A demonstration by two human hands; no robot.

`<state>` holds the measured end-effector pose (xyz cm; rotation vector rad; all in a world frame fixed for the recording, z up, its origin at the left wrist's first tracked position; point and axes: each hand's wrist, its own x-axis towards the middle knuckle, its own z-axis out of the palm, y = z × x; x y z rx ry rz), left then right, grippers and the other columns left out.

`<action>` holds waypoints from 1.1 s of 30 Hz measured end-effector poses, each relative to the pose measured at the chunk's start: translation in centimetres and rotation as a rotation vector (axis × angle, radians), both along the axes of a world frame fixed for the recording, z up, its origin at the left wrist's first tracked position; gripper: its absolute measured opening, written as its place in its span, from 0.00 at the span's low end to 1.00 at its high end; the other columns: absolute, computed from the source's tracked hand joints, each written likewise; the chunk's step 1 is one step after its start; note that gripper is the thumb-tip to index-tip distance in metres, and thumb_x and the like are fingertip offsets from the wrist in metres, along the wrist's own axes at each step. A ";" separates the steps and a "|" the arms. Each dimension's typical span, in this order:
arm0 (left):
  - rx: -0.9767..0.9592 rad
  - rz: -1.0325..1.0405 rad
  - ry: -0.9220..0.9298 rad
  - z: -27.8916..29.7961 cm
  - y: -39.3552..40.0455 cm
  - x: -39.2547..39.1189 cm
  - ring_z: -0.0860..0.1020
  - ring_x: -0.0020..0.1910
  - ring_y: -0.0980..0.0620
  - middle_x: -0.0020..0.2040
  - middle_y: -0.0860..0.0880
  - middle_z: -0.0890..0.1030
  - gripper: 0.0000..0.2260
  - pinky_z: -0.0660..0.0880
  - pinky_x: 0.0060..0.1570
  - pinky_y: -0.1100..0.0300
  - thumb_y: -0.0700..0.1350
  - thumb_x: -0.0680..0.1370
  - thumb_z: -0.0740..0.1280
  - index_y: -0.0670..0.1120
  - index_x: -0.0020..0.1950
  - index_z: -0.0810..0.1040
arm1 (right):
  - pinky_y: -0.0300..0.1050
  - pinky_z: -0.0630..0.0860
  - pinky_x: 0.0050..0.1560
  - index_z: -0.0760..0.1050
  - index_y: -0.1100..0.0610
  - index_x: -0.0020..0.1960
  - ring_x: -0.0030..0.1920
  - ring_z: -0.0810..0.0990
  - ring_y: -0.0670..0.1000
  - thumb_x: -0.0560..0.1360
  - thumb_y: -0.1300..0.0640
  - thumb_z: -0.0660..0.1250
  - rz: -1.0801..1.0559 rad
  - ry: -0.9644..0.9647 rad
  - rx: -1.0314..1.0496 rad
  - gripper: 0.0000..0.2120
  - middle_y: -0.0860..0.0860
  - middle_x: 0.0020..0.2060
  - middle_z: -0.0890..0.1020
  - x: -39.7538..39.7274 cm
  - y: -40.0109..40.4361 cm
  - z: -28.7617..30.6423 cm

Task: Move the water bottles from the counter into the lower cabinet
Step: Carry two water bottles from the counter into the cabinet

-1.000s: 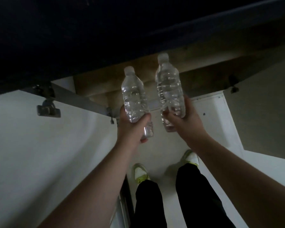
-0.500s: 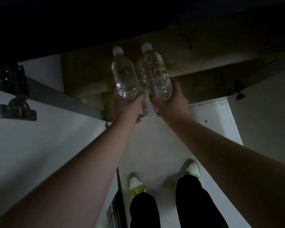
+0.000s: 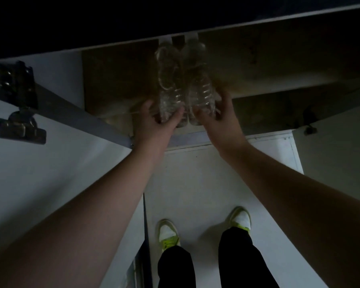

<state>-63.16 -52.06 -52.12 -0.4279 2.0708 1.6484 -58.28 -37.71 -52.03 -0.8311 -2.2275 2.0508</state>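
Clear plastic water bottles, left bottle [image 3: 168, 84] and right bottle [image 3: 197, 80], reached side by side into the lower cabinet [image 3: 116, 80]. Left hand [image 3: 156, 123] and right hand [image 3: 220, 119] gripped round the bases. Placing step, seemingly; next: setting down upright, then loosening each grip.

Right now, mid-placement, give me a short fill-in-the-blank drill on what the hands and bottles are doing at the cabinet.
1. Each hand grips ____ water bottle.
2. The left hand grips the left bottle near its ____.
3. The right bottle, in the right hand, lies ____ the left bottle.
4. Both cabinet doors stand ____.

Missing words: one; base; beside; open
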 end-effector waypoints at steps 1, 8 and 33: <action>-0.019 -0.045 0.028 0.0 -0.2 0.1 0.78 0.61 0.54 0.63 0.55 0.79 0.40 0.77 0.61 0.49 0.59 0.62 0.79 0.57 0.70 0.68 | 0.33 0.77 0.49 0.57 0.49 0.75 0.51 0.79 0.36 0.75 0.55 0.71 0.021 0.015 0.005 0.34 0.38 0.52 0.76 0.3 0.2 -0.1; -0.517 -0.376 0.459 0.5 -0.7 -0.4 0.74 0.64 0.51 0.67 0.49 0.75 0.29 0.71 0.55 0.60 0.48 0.74 0.74 0.51 0.73 0.70 | 0.41 0.68 0.60 0.62 0.47 0.74 0.65 0.68 0.45 0.73 0.45 0.71 0.130 -0.010 0.363 0.33 0.51 0.69 0.68 0.6 0.8 -0.4; -0.766 -0.442 0.518 -0.7 2.8 -7.8 0.72 0.67 0.42 0.69 0.44 0.74 0.28 0.69 0.58 0.53 0.53 0.79 0.66 0.51 0.78 0.61 | 0.44 0.74 0.57 0.62 0.55 0.75 0.61 0.76 0.53 0.79 0.47 0.63 -0.015 0.080 0.715 0.29 0.55 0.69 0.72 -7.9 2.4 -2.5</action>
